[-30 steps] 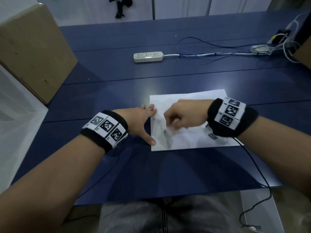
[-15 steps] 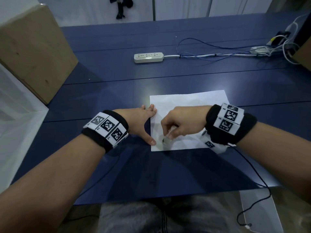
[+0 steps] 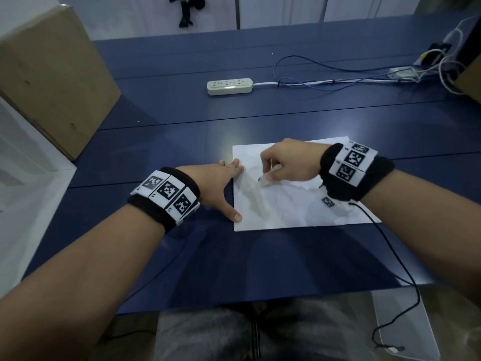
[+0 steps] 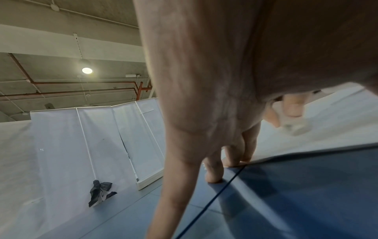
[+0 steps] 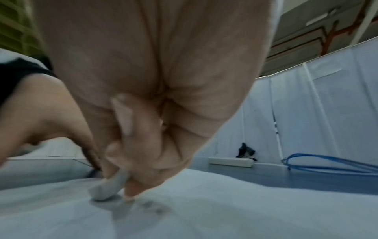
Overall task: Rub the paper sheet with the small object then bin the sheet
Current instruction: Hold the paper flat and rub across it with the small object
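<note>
A white paper sheet [image 3: 299, 204] lies flat on the blue table [image 3: 182, 113], with faint grey marks on it. My left hand [image 3: 221, 186] lies spread on the sheet's left edge, fingers straight, thumb at the near corner. My right hand [image 3: 281, 165] pinches a small pale eraser-like object [image 3: 264, 181] and holds its tip on the sheet's upper left part. In the right wrist view the small object [image 5: 106, 187] touches the paper sheet [image 5: 225, 210] beside grey smudges. In the left wrist view the left fingers [image 4: 235, 155] press the paper's edge, and the small object [image 4: 294, 127] shows beyond them.
A white power strip [image 3: 230, 86] with blue and white cables [image 3: 338, 79] lies at the back of the table. A cardboard box [image 3: 49, 79] stands at the far left. A black cord [image 3: 406, 295] hangs from my right wrist over the table's near edge.
My right hand has moved away from me with the small object, from the sheet's near left part to its upper left. The left hand has stayed on the edge.
</note>
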{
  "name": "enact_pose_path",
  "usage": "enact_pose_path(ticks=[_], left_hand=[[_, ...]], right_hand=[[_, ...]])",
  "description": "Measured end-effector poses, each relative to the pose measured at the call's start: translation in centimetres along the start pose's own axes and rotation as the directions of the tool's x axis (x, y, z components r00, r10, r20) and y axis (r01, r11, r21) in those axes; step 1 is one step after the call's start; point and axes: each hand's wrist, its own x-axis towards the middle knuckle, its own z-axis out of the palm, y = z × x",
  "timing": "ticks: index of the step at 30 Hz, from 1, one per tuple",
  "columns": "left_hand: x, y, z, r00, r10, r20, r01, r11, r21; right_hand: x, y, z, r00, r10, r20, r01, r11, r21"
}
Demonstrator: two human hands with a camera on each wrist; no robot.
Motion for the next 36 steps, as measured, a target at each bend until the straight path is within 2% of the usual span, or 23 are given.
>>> enact_pose_path(ticks=[2, 3, 6, 7, 9, 11, 13, 14, 15, 16, 18, 19, 21, 23, 25, 27, 30, 31, 33, 36], left_hand=[[0.0, 0.1, 0.0, 1.000, -0.005, 0.000, 0.005, 1.000, 0.014], [0.0, 0.1, 0.0, 1.000, -0.005, 0.001, 0.005, 1.000, 0.017], [0.2, -0.1, 0.0, 1.000, -0.010, 0.008, 0.010, 1.000, 0.015], [0.2, -0.2, 0.1, 1.000, -0.013, 0.012, 0.012, 1.000, 0.017], [0.2, -0.1, 0.0, 1.000, -0.014, 0.016, 0.013, 1.000, 0.023], [0.2, 0.0, 0.0, 1.000, -0.009, 0.018, 0.009, 1.000, 0.022], [0.1, -0.1, 0.1, 1.000, -0.008, 0.021, 0.008, 1.000, 0.012], [0.1, -0.2, 0.1, 1.000, -0.009, 0.020, 0.009, 1.000, 0.004], [0.2, -0.3, 0.1, 1.000, -0.011, 0.020, 0.011, 1.000, -0.003], [0.2, -0.4, 0.2, 1.000, -0.012, 0.017, 0.012, 1.000, -0.011], [0.3, -0.5, 0.2, 1.000, -0.009, 0.011, 0.010, 1.000, -0.009], [0.3, -0.4, 0.2, 1.000, -0.008, 0.010, 0.008, 1.000, -0.006], [0.4, -0.4, 0.2, 1.000, -0.006, 0.007, 0.006, 1.000, -0.005], [0.6, -0.5, 0.2, 1.000, -0.018, 0.004, 0.018, 1.000, -0.012], [0.7, -0.6, 0.2, 1.000, -0.029, 0.003, 0.029, 0.999, -0.019], [0.6, -0.5, 0.2, 1.000, -0.017, -0.001, 0.017, 1.000, -0.020], [0.4, -0.3, 0.1, 1.000, 0.011, -0.005, -0.011, 1.000, -0.007], [0.4, -0.3, 0.1, 1.000, 0.017, -0.005, -0.017, 1.000, 0.000], [0.4, -0.2, -0.1, 1.000, 0.023, -0.002, -0.023, 1.000, 0.011], [0.3, 0.0, -0.4, 1.000, 0.017, 0.019, -0.017, 1.000, 0.015]], right_hand=[[-0.1, 0.2, 0.0, 0.999, -0.012, -0.050, 0.011, 1.000, -0.016], [-0.5, 0.0, 0.3, 0.999, -0.053, -0.005, 0.053, 0.999, 0.006], [-2.1, -1.4, 1.2, 0.948, -0.166, 0.273, 0.131, 0.981, 0.141], [-2.3, -1.6, 1.4, 0.930, -0.181, 0.319, 0.139, 0.979, 0.148], [-1.7, -1.2, 1.2, 0.952, -0.159, 0.260, 0.133, 0.985, 0.112], [-0.7, -0.2, 0.5, 0.993, -0.064, 0.103, 0.059, 0.997, 0.052], [-0.4, 0.6, 0.2, 1.000, -0.003, -0.030, 0.003, 1.000, 0.015], [-0.5, 0.7, 0.2, 0.999, -0.013, -0.039, 0.014, 1.000, 0.023], [-0.9, 0.4, 0.3, 0.999, -0.047, 0.014, 0.046, 0.998, 0.053], [-1.4, -0.1, 0.6, 0.989, -0.092, 0.119, 0.080, 0.991, 0.106], [-2.1, -1.2, 1.4, 0.933, -0.159, 0.323, 0.100, 0.976, 0.194], [-2.2, -1.5, 1.6, 0.918, -0.174, 0.356, 0.105, 0.973, 0.204], [-1.4, -1.0, 1.2, 0.953, -0.143, 0.265, 0.107, 0.983, 0.146], [-0.1, 0.1, 0.1, 0.996, -0.048, 0.076, 0.045, 0.998, 0.041], [0.5, 1.1, -0.5, 0.998, 0.009, -0.054, -0.009, 1.000, -0.009], [0.1, 1.0, -0.2, 0.999, -0.023, -0.031, 0.023, 1.000, 0.008], [-1.6, -0.9, 1.0, 0.969, -0.127, 0.213, 0.105, 0.988, 0.113], [-1.8, -1.3, 1.1, 0.955, -0.152, 0.254, 0.122, 0.984, 0.130], [-1.1, -1.3, 0.9, 0.974, -0.140, 0.180, 0.128, 0.989, 0.073], [0.3, -0.2, 0.0, 1.000, -0.005, -0.020, 0.005, 0.999, -0.039]])
